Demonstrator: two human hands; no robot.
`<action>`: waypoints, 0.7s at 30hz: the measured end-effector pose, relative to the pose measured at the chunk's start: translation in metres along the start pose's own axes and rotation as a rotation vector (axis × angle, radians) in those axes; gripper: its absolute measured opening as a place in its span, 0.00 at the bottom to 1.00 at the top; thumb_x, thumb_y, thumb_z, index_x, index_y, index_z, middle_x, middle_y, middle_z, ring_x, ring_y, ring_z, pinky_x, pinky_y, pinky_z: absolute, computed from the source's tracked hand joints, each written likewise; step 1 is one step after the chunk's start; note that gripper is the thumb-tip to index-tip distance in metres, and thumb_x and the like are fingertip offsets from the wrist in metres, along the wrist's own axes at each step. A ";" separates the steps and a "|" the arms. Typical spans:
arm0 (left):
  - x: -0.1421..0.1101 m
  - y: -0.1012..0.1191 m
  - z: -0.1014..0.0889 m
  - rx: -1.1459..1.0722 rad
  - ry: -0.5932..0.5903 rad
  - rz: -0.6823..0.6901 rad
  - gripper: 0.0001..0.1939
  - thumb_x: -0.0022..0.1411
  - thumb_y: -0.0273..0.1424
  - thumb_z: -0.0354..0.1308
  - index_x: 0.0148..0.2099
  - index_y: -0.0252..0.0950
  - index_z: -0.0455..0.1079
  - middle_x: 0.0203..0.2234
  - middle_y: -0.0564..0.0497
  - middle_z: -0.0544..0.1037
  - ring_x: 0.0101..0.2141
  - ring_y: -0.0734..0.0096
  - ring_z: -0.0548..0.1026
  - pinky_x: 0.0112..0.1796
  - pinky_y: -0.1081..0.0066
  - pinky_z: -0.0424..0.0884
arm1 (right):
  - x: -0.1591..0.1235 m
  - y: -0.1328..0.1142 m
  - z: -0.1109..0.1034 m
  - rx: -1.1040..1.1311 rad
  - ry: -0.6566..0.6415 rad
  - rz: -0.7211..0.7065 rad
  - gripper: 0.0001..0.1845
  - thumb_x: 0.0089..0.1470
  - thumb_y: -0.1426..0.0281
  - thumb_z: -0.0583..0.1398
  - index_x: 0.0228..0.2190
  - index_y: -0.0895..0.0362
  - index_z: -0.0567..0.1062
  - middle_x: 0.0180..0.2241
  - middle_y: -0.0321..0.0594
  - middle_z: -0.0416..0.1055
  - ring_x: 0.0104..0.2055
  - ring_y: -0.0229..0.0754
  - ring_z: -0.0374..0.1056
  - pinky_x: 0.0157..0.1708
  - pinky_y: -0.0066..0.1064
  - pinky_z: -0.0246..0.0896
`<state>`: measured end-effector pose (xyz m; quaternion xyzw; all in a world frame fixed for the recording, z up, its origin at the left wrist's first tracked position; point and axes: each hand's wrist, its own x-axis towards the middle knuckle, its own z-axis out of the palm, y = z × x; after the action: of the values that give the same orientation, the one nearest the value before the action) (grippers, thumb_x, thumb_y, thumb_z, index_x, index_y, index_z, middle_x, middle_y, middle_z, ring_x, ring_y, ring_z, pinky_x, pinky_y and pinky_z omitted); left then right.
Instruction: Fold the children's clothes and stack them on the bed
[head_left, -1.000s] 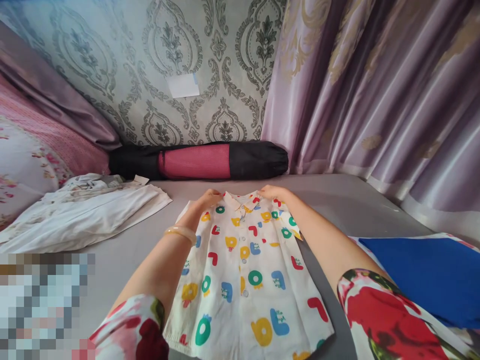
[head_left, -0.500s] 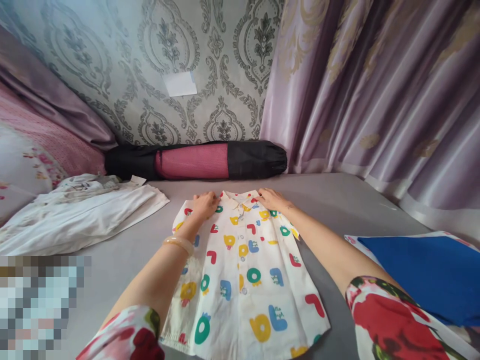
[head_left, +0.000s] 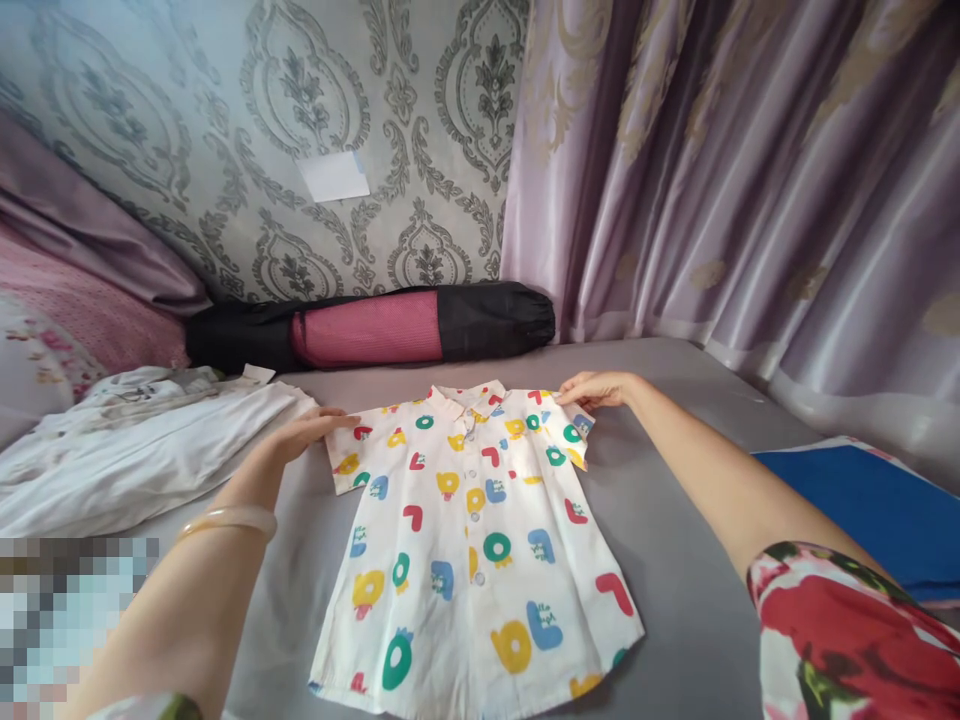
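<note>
Left fingers (head_left: 331, 416) touching sleeve (head_left: 346, 455), grip unclear; right fingers (head_left: 585, 386) pinching opposite sleeve (head_left: 578, 432), shirt (head_left: 480, 540) between.

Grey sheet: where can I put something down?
The grey sheet is bare between the white letter-print shirt and the flat blue cloth, and beyond the right hand, toward the shiny lilac curtain. Back left is crowded: rumpled white clothes near the black-and-pink bag.

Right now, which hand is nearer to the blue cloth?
Right. The right hand is at the printed shirt's sleeve on the blue cloth's side; the left hand is at the opposite sleeve, with the shirt between it and the cloth.
</note>
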<state>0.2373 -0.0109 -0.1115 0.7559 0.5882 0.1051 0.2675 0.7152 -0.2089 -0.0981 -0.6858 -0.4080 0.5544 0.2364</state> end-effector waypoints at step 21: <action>-0.022 0.039 0.027 0.534 0.219 0.274 0.15 0.56 0.34 0.53 0.46 0.37 0.70 0.42 0.40 0.76 0.46 0.54 0.72 0.43 0.62 0.67 | -0.015 0.003 0.069 -1.141 0.766 -0.142 0.17 0.56 0.82 0.51 0.44 0.61 0.74 0.50 0.57 0.68 0.54 0.55 0.63 0.51 0.42 0.55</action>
<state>0.2767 -0.0461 -0.1102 0.8559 0.5129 0.0627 -0.0219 0.6496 -0.2318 -0.1106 -0.8222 -0.5674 -0.0450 0.0018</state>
